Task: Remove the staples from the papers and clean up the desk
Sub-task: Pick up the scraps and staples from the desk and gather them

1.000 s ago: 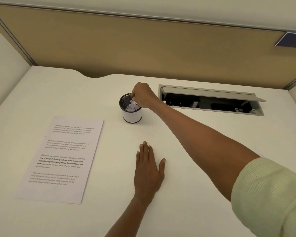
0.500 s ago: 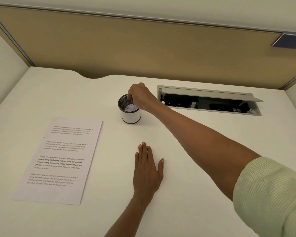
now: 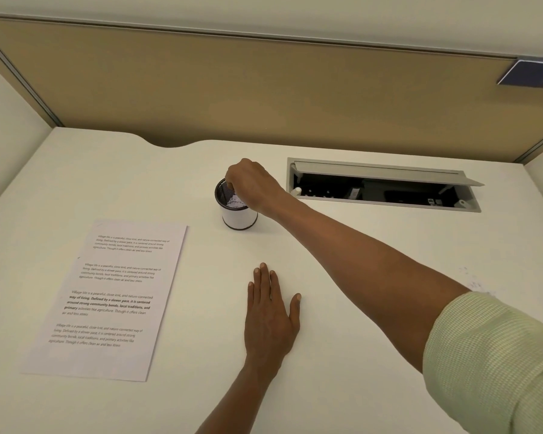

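The cup stands near the middle of the desk. The paper lies flat at its 8 o'clock, well apart. The cable tray is sunk in the desk at the cup's 3 o'clock, with the partition behind both at 12. The right hand is over the cup's mouth, fingers dipping in. The left hand lies flat on the desk at the cup's 6 o'clock, right of the paper

White desk carries printed paper, a cup, maybe specks.
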A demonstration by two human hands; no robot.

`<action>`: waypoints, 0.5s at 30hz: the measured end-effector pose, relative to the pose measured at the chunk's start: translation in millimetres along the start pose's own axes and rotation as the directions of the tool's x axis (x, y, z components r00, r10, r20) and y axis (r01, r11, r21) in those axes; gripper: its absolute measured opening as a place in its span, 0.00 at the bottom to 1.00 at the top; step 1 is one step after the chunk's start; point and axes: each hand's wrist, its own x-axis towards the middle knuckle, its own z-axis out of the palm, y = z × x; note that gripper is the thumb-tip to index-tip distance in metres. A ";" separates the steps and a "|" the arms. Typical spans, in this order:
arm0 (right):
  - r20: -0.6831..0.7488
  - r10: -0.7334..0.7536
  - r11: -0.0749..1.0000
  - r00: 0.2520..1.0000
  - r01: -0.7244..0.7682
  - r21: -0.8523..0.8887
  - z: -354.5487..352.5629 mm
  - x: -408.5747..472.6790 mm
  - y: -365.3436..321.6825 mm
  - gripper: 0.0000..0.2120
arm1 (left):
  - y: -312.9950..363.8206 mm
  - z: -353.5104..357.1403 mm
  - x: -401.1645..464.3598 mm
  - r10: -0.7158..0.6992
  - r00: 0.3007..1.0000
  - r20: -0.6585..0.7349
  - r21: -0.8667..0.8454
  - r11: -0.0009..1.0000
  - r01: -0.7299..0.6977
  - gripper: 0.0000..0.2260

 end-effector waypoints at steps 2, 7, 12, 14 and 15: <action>0.030 -0.015 1.000 0.999 0.015 -0.020 0.2 -0.8 -0.3 0.12 | -0.2 0.0 -0.1 0.000 1.000 0.002 0.000 1.000 0.000 0.31; -0.002 -0.046 0.993 0.999 0.045 -0.112 2.6 -3.5 1.0 0.13 | 0.6 -0.2 0.8 -0.001 1.000 0.007 0.001 1.000 0.001 0.31; -0.030 -0.052 0.998 0.998 0.053 0.031 10.3 -4.3 6.4 0.08 | 0.8 -2.0 0.4 -0.003 1.000 0.008 -0.001 1.000 0.003 0.31; -0.100 0.005 0.989 0.995 0.010 0.150 12.9 -7.5 9.0 0.12 | 0.4 -2.1 1.2 -0.004 1.000 0.013 -0.005 1.000 0.004 0.32; -0.143 0.032 0.980 0.989 -0.003 0.199 12.7 -10.4 10.2 0.12 | -0.8 -1.9 1.4 -0.004 1.000 0.018 -0.010 1.000 0.004 0.32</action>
